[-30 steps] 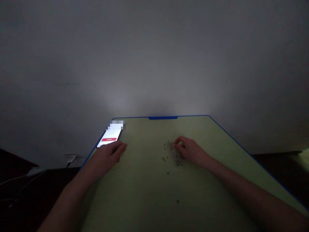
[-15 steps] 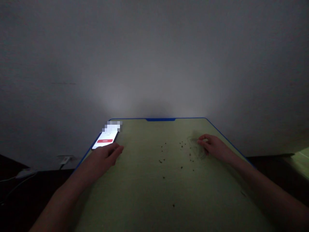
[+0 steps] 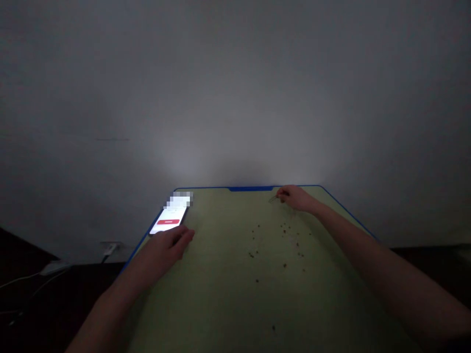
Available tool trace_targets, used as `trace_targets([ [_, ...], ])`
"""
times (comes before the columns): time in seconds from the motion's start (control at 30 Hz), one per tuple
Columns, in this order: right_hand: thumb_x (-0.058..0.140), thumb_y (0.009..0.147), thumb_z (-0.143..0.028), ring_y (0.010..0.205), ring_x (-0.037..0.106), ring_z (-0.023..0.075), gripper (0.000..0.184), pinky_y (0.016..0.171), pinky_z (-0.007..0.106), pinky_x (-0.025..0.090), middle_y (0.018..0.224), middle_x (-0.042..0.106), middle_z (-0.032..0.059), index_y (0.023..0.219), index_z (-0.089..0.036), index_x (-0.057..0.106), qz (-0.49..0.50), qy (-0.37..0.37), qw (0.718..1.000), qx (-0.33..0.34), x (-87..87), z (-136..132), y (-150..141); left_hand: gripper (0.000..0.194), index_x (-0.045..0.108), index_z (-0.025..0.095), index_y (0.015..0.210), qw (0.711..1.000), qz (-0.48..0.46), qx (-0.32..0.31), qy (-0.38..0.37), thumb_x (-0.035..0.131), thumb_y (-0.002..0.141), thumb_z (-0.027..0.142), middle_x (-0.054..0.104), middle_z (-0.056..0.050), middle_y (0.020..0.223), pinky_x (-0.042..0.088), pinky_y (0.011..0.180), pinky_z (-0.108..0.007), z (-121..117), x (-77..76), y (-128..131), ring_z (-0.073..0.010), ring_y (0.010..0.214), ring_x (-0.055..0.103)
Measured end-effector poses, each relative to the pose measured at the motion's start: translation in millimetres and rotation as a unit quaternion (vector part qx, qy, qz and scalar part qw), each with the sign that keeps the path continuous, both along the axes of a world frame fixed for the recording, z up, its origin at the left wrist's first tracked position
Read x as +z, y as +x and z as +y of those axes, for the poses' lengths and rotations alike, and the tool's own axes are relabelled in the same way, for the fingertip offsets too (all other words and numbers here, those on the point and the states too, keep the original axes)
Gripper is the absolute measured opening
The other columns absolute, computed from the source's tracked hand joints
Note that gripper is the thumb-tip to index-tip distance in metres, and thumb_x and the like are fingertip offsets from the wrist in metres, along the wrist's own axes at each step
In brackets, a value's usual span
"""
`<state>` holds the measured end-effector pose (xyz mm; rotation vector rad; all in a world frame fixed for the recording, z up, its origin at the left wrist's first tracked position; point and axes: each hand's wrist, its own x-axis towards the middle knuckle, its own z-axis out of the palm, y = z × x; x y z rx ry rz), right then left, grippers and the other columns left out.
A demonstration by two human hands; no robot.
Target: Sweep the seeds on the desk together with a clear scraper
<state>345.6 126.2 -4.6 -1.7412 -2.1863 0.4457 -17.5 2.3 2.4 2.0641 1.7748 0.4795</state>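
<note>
My right hand [image 3: 294, 197] is at the far edge of the table, its fingertips pinched on a thin, see-through piece [image 3: 273, 199] with a pale curved edge. Too little of that piece shows to tell its kind. Several tiny dark bits [image 3: 284, 231] lie scattered on the table nearer to me, too small to name. On the left, my left hand [image 3: 171, 244] rests with its fingers curled and nothing visible in them. It is just in front of a lit phone [image 3: 168, 222], whose white screen carries a red bar.
The pale table [image 3: 217, 304] has a blue rim and a blue strip [image 3: 250, 188] at its far edge. A grey wall [image 3: 235, 98] rises behind it. Down at the left, a plug [image 3: 111, 248] and white cables [image 3: 22, 280] show in dim light.
My right hand has moved left and away from me, carrying the see-through piece off the area by the dark bits. My left hand stays by the phone. The view has shifted slightly.
</note>
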Motion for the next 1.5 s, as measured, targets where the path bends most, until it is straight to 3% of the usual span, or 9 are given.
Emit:
trace_targets([
  [0.1,0.054,0.090,-0.032,0.096,0.059,0.0198,0.030,0.079,0.041,0.051,0.118,0.057,0.0075,0.117,-0.018,0.055,-0.009,-0.019,0.999,0.030,-10.2,8.5,-9.0,0.046,0.058,0.020,0.074,1.000,0.010,0.001,0.001,0.033,0.085,0.057,0.059,0.001,0.060,0.037,0.057,-0.028,-1.2,1.2,0.0,-0.0158,0.058,0.054],
  [0.2,0.055,0.089,-0.028,0.087,0.061,0.0179,0.020,0.077,0.036,0.050,0.102,0.064,0.0064,0.102,-0.015,0.063,-0.001,-0.024,0.997,0.068,-15.9,1.3,-15.7,0.047,0.057,0.020,0.073,1.000,0.013,0.005,-0.001,0.031,0.085,0.057,0.058,0.001,0.061,0.037,0.057,-0.028,-2.6,3.0,0.9,-0.0160,0.060,0.054],
  [0.33,0.055,0.083,-0.021,0.071,0.061,0.0162,0.017,0.066,0.027,0.046,0.077,0.069,0.0047,0.082,-0.014,0.071,0.030,-0.035,0.990,0.136,-17.4,-20.6,-22.0,0.047,0.056,0.020,0.072,1.000,0.021,0.003,0.000,0.031,0.085,0.058,0.058,0.001,0.060,0.036,0.056,-0.028,-2.5,3.6,2.2,-0.0158,0.058,0.054],
  [0.6,0.056,0.081,-0.025,0.070,0.060,0.0141,0.019,0.064,0.024,0.044,0.077,0.069,0.0030,0.082,-0.016,0.072,0.076,-0.076,0.960,0.258,-17.1,-72.8,-40.2,0.045,0.056,0.020,0.071,1.000,0.020,-0.008,0.013,0.034,0.085,0.056,0.059,0.001,0.060,0.036,0.056,-0.027,-1.4,0.7,2.2,-0.0154,0.058,0.053],
  [0.77,0.056,0.083,-0.024,0.069,0.059,0.0128,0.017,0.064,0.023,0.043,0.076,0.067,0.0019,0.080,-0.017,0.072,0.088,-0.092,0.943,0.308,-2.4,-97.1,-45.9,0.044,0.058,0.020,0.074,1.000,0.009,-0.006,0.005,0.034,0.084,0.056,0.060,0.001,0.061,0.037,0.057,-0.027,-0.6,0.2,2.3,-0.0155,0.058,0.053],
  [0.93,0.053,0.085,-0.028,0.067,0.057,0.0141,0.020,0.061,0.025,0.041,0.075,0.066,0.0024,0.081,-0.017,0.068,0.098,-0.026,0.977,0.189,15.0,-109.3,-26.2,0.044,0.059,0.020,0.074,1.000,-0.002,-0.004,0.003,0.035,0.083,0.056,0.059,0.001,0.059,0.037,0.055,-0.027,0.2,-0.3,1.7,-0.0156,0.057,0.053],
  [1.13,0.049,0.085,-0.029,0.058,0.053,0.0132,0.019,0.053,0.025,0.037,0.065,0.062,0.0007,0.080,-0.018,0.064,0.097,-0.002,0.994,0.045,5.3,-137.8,-4.0,0.045,0.057,0.020,0.071,1.000,0.001,-0.011,0.007,0.034,0.083,0.057,0.058,0.001,0.058,0.036,0.054,-0.027,-0.6,-2.0,0.1,-0.0153,0.056,0.053],
  [1.3,0.050,0.085,-0.025,0.055,0.054,0.0131,0.018,0.052,0.024,0.036,0.060,0.062,0.0003,0.081,-0.018,0.065,0.085,-0.022,0.996,0.015,-4.9,-158.5,-16.4,0.045,0.058,0.020,0.074,1.000,0.012,-0.007,0.000,0.033,0.083,0.057,0.057,0.001,0.057,0.037,0.055,-0.027,0.3,-1.1,1.4,-0.0154,0.055,0.053],
  [1.5,0.050,0.083,-0.022,0.057,0.056,0.0142,0.018,0.054,0.025,0.037,0.064,0.065,0.0021,0.080,-0.018,0.067,0.056,-0.016,0.998,0.010,-13.1,-154.6,-12.0,0.044,0.058,0.020,0.075,1.000,0.009,-0.010,-0.005,0.033,0.084,0.056,0.057,0.002,0.057,0.038,0.055,-0.027,0.4,-0.2,1.6,-0.0152,0.056,0.054],
])
